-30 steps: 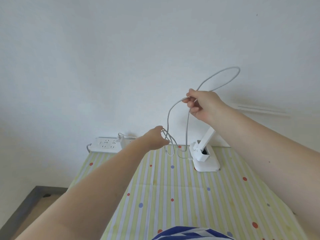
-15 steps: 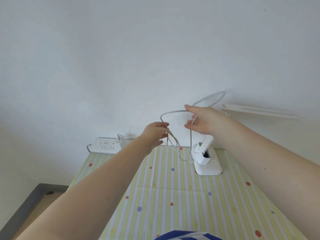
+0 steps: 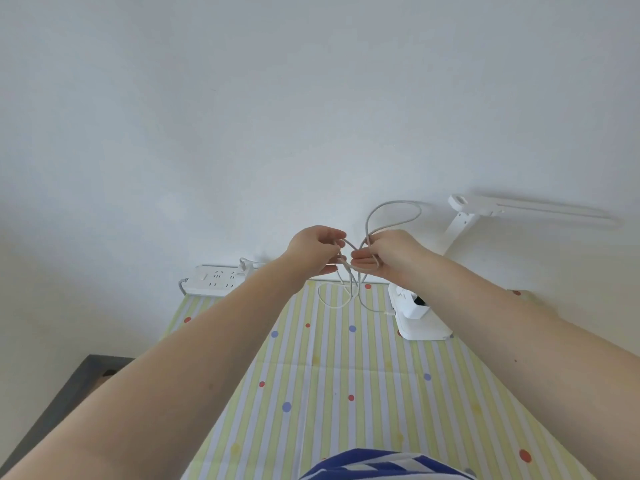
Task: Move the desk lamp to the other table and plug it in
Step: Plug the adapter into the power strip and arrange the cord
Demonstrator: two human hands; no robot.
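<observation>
— Both hands first: what do you see?
— Left hand (image 3: 317, 249) pinches the grey cable (image 3: 394, 216); right hand (image 3: 388, 256) curls round its loops, the two nearly touching above the striped table (image 3: 346, 375).
— Further left?
— I see a white power strip (image 3: 216, 280) by the wall.
— And the desk lamp (image 3: 420, 315)?
— Standing at the table's far right.

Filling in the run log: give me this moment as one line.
left hand: grips cable | right hand: grips cable loops | lamp: on striped table | power strip: at left rear edge
</observation>
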